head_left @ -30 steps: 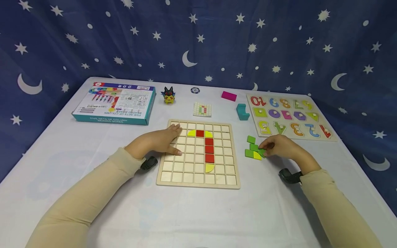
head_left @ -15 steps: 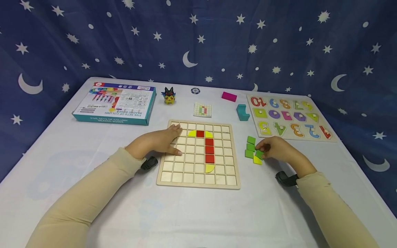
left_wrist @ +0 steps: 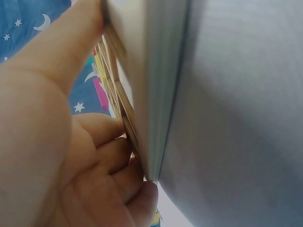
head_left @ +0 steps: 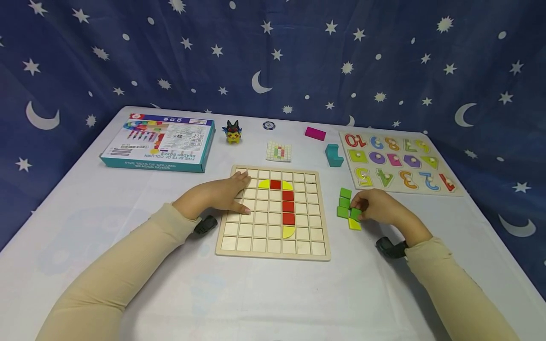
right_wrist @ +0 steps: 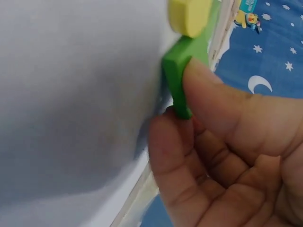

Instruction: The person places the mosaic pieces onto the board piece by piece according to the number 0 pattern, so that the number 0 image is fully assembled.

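My left hand [head_left: 223, 193] lies with spread fingers on the left edge of a wooden grid board [head_left: 273, 257]. In the left wrist view, the fingers [left_wrist: 102, 137] rest along the board's rim [left_wrist: 163, 90]. Red square tiles [head_left: 288, 206] and yellow rounded tiles [head_left: 288, 231] sit in some of the board's cells. To the right of the board, my right hand [head_left: 379, 207] pinches a green tile [right_wrist: 177, 71] between thumb and fingers. A yellow tile [head_left: 354, 224] lies just below it, and other green tiles [head_left: 344, 202] lie to its left.
A small pattern card [head_left: 278, 152] lies behind the board. Further back stand a toy figure [head_left: 232, 132], a chip [head_left: 269, 125], a magenta block [head_left: 315, 133] and a teal block [head_left: 334, 155]. A flat box [head_left: 159, 142] is at left, a number puzzle [head_left: 396, 189] at right.
My right hand has shifted slightly left and nearer with the green tile. The yellow tile has slid toward me, and one green tile has moved a little left. My left hand stays put.
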Available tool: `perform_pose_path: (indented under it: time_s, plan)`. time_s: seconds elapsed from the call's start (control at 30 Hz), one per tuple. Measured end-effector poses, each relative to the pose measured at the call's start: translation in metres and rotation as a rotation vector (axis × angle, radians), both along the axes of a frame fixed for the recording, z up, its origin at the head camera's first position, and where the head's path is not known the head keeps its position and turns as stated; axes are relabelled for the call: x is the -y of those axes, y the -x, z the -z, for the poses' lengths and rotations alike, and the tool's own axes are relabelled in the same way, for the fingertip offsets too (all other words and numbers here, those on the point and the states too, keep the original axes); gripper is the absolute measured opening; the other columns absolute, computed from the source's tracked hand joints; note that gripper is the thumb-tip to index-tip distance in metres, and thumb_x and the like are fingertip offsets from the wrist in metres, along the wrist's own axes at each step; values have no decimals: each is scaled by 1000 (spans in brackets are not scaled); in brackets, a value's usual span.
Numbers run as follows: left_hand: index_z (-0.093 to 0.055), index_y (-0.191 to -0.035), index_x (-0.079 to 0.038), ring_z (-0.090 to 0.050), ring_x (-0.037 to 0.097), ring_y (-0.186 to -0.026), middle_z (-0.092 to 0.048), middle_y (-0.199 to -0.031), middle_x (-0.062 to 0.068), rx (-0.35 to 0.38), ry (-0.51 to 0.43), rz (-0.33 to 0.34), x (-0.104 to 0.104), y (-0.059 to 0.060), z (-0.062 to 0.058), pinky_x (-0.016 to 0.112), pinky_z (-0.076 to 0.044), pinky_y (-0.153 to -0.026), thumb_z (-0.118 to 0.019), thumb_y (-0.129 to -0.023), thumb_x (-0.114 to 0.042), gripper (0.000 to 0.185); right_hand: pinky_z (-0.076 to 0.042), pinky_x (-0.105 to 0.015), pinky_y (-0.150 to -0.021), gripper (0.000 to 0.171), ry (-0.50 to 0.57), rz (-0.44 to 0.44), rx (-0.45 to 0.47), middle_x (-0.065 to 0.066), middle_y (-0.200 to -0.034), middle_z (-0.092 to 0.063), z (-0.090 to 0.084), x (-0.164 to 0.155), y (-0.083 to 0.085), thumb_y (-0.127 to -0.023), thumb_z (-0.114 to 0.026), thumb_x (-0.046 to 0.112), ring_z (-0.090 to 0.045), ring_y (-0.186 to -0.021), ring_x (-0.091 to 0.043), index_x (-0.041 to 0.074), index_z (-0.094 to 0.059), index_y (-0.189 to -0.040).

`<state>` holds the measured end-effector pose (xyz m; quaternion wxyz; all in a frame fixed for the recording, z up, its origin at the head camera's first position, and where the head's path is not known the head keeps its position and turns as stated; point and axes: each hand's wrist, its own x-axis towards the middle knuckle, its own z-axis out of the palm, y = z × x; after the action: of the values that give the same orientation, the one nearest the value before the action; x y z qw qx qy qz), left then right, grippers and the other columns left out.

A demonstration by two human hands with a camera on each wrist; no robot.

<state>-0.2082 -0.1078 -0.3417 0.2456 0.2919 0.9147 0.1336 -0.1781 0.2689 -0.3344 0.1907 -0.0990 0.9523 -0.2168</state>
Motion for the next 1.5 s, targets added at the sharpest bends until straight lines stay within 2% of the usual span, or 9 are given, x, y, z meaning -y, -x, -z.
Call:
perform_pose_path:
  time_s: [0.2,0.47,0.83,1.0,1.17,1.5]
  plan:
    - [-12,-146,4,-1,35,-141,-2,-153,20,0,-1,1,1,0,0,47,-9,-115,-64,-82,-45,96,-48,-28,-68,10,16,-33,-28,-5,-79,-63,-11,5,2,-77,-68,-2,-53,-73,-18,1,-67,-87]
    - [-13,-146,4,-1,33,-142,-2,-154,19,1,1,-5,0,0,1,46,-10,-115,-64,-82,-46,96,-47,-27,-65,10,43,-91,-41,-5,-79,-63,-24,28,6,-79,-66,-2,-54,-74,-17,2,-68,-88]
    - [-12,-146,3,0,32,-142,-2,-154,18,1,10,-7,-1,0,-1,46,-10,-115,-64,-81,-46,96,-46,-24,-65,12,75,-207,6,-1,-76,-61,-18,77,5,-78,-68,-2,-52,-74,-15,7,-69,-87]
    - [-12,-146,3,-1,33,-142,-2,-154,18,0,5,-7,0,-1,-1,46,-10,-115,-64,-82,-45,96,-47,-23,-65,13,124,-285,12,-2,-76,-62,-17,101,4,-77,-69,-3,-53,-73,-14,6,-69,-87]
    - [-12,-146,3,-1,34,-142,-2,-154,19,1,3,-4,0,0,1,47,-9,-115,-64,-82,-46,96,-48,-23,-66,14,163,-327,41,-2,-76,-63,-16,124,3,-77,-69,-4,-54,-73,-13,6,-69,-86]
    - [-13,-146,4,-1,33,-142,-3,-154,19,1,4,-18,-1,1,2,45,-9,-115,-65,-81,-46,96,-46,-19,-65,12,113,-413,84,3,-76,-63,-11,159,-1,-77,-71,1,-53,-71,-9,10,-71,-85]
